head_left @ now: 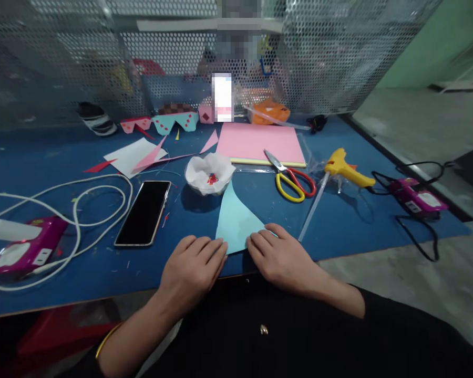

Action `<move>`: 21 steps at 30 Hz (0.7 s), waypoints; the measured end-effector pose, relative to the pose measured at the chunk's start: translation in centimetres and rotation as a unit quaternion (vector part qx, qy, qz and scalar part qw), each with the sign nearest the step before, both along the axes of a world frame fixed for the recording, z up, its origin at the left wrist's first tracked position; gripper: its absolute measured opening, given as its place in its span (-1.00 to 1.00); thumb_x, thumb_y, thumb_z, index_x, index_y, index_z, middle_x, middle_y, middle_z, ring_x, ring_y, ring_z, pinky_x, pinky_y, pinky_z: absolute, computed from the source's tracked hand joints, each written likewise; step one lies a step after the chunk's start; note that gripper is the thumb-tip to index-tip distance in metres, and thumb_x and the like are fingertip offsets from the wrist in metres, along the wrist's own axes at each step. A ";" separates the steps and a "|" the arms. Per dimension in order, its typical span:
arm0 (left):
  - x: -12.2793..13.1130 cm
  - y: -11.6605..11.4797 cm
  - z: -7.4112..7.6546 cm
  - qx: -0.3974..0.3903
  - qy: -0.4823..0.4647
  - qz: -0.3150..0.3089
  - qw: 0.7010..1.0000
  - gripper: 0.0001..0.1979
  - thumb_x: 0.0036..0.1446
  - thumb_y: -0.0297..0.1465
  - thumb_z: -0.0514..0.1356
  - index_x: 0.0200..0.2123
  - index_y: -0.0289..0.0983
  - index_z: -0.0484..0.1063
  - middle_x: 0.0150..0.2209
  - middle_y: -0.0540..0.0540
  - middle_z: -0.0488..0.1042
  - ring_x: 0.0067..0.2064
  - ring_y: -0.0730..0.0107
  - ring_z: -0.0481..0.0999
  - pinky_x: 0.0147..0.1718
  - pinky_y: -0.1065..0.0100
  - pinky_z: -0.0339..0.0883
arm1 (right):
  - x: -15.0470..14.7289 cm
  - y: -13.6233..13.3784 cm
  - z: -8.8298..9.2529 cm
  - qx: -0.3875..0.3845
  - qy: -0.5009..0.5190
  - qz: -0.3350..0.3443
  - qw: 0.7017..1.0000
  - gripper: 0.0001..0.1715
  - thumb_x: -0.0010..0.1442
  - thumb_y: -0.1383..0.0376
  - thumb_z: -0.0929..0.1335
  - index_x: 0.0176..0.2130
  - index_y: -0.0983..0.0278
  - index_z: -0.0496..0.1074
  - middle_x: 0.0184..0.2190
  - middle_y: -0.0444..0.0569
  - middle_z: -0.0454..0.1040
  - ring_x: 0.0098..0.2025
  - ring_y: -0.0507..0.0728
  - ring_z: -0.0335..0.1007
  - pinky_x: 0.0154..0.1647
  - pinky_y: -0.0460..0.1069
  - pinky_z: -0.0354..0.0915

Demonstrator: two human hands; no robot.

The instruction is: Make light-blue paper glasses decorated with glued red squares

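A light blue paper piece (236,223) with a pointed top lies at the table's front edge. My left hand (197,260) grips its lower left corner with curled fingers. On its lower right side, my right hand (278,254) is closed over the edge, thumb hidden. Just beyond the paper sits a paper-lined bowl (208,173) with small red bits inside. Scissors (289,178) with red and yellow handles rest to the right, their blades on a stack of pink paper (262,144).
A yellow glue gun (347,168) and a purple power box (418,198) stand on the right. At left are a black phone (143,212), a white cable (76,210) and another purple box (29,247). Paper masks (175,122) line the perforated metal panel (173,58).
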State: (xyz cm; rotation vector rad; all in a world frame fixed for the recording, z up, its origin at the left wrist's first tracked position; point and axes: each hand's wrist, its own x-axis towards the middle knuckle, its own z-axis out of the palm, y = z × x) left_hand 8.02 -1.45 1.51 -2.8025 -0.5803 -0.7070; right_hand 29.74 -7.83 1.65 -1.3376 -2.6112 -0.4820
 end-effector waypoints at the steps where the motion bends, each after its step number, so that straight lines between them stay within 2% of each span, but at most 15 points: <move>1: 0.0 0.1 0.1 0.005 -0.005 -0.006 1.000 -0.88 0.27 -0.52 0.21 -0.18 -0.34 0.56 -0.22 -0.12 0.67 -0.25 0.21 0.58 -0.21 0.19 0.25 | 0.0 0.1 0.0 0.010 0.016 -0.003 1.000 -0.71 0.30 0.50 0.23 -0.24 0.39 0.53 -0.29 0.10 0.58 -0.31 0.18 0.44 -0.05 0.15 0.26; 3: 0.0 0.5 0.7 -0.007 -0.029 -0.014 0.999 -0.89 0.26 -0.53 0.21 -0.21 -0.34 0.56 -0.26 -0.11 0.67 -0.25 0.22 0.59 -0.19 0.20 0.24 | 0.2 0.2 0.4 0.028 0.071 -0.017 0.997 -0.70 0.33 0.51 0.21 -0.20 0.38 0.52 -0.28 0.07 0.60 -0.29 0.15 0.46 0.01 0.13 0.23; 5: 0.3 1.3 2.1 -0.059 -0.072 -0.015 0.996 -0.90 0.26 -0.52 0.21 -0.24 -0.30 0.55 -0.30 -0.06 0.66 -0.25 0.26 0.59 -0.19 0.22 0.23 | 0.7 0.6 1.6 0.046 0.142 -0.037 0.988 -0.72 0.36 0.48 0.22 -0.17 0.34 0.51 -0.27 0.00 0.61 -0.27 0.11 0.48 0.06 0.11 0.20; 7: 0.6 2.3 4.2 -0.153 -0.125 -0.011 0.980 -0.91 0.26 -0.45 0.23 -0.28 -0.24 0.56 -0.34 0.01 0.64 -0.26 0.32 0.59 -0.18 0.25 0.24 | 1.5 1.2 3.5 0.052 0.211 -0.050 0.975 -0.79 0.38 0.41 0.27 -0.19 0.29 0.52 -0.30 -0.06 0.62 -0.27 0.09 0.49 0.05 0.09 0.21; 9: 1.2 3.6 6.4 -0.253 -0.207 0.022 0.945 -0.86 0.21 -0.37 0.28 -0.42 -0.21 0.53 -0.42 0.04 0.60 -0.34 0.37 0.56 -0.22 0.30 0.28 | 2.4 2.1 5.8 0.030 0.275 -0.052 0.960 -0.82 0.37 0.32 0.32 -0.27 0.27 0.52 -0.35 -0.09 0.61 -0.30 0.07 0.49 -0.03 0.06 0.24; 11: 1.8 5.0 8.1 -0.384 -0.293 0.076 0.873 -0.81 0.10 -0.25 0.36 -0.48 -0.19 0.54 -0.46 0.04 0.57 -0.38 0.36 0.52 -0.31 0.34 0.31 | 3.3 3.4 7.8 -0.016 0.346 -0.057 0.936 -0.79 0.34 0.28 0.35 -0.33 0.25 0.52 -0.41 -0.13 0.60 -0.34 0.05 0.48 -0.13 0.02 0.26; 12: 2.1 5.7 8.6 -0.449 -0.343 0.082 0.821 -0.78 0.08 -0.20 0.36 -0.49 -0.19 0.55 -0.49 0.03 0.56 -0.41 0.37 0.50 -0.36 0.35 0.31 | 3.6 4.1 8.6 -0.046 0.384 -0.063 0.920 -0.77 0.32 0.25 0.36 -0.37 0.25 0.51 -0.44 -0.14 0.58 -0.38 0.04 0.46 -0.21 -0.01 0.27; 13: 2.5 6.3 8.9 -0.511 -0.382 0.063 0.767 -0.73 0.09 -0.12 0.33 -0.47 -0.20 0.57 -0.47 0.00 0.57 -0.40 0.36 0.50 -0.36 0.36 0.33 | 3.9 4.8 9.2 -0.078 0.419 -0.072 0.902 -0.75 0.30 0.23 0.37 -0.40 0.25 0.51 -0.48 -0.15 0.55 -0.41 0.03 0.43 -0.29 -0.03 0.25; 15: 3.2 7.2 8.9 -0.629 -0.428 0.005 0.649 -0.55 0.06 0.06 0.27 -0.30 -0.22 0.62 -0.36 -0.08 0.63 -0.32 0.29 0.56 -0.29 0.33 0.40 | 4.2 6.3 10.0 -0.139 0.476 -0.094 0.863 -0.71 0.24 0.16 0.38 -0.45 0.26 0.51 -0.54 -0.15 0.49 -0.46 0.02 0.34 -0.41 -0.05 0.19; 17: 3.9 7.6 8.2 -0.716 -0.418 0.007 0.559 -0.49 -0.13 0.06 0.40 -0.29 -0.25 0.63 -0.35 -0.10 0.64 -0.33 0.28 0.58 -0.27 0.34 0.43 | 4.2 7.7 10.0 -0.178 0.510 -0.114 0.834 -0.68 0.18 0.12 0.39 -0.48 0.27 0.50 -0.57 -0.15 0.43 -0.49 0.01 0.26 -0.45 -0.05 0.14; 19: 4.5 7.7 7.4 -0.737 -0.402 0.026 0.543 -0.52 -0.28 -0.13 0.53 -0.30 -0.30 0.63 -0.43 -0.10 0.64 -0.44 0.32 0.56 -0.40 0.36 0.43 | 4.0 9.0 9.6 -0.199 0.522 -0.121 0.821 -0.66 0.16 0.09 0.38 -0.49 0.27 0.49 -0.58 -0.16 0.39 -0.50 0.00 0.20 -0.46 -0.05 0.12; 21: 4.8 7.8 6.7 -0.748 -0.400 0.044 0.528 -0.55 -0.30 -0.22 0.55 -0.33 -0.34 0.62 -0.49 -0.11 0.63 -0.52 0.34 0.54 -0.49 0.38 0.41 | 4.0 10.0 9.1 -0.215 0.520 -0.118 0.818 -0.62 0.16 0.06 0.37 -0.52 0.26 0.48 -0.61 -0.18 0.33 -0.53 -0.01 0.15 -0.46 -0.04 0.12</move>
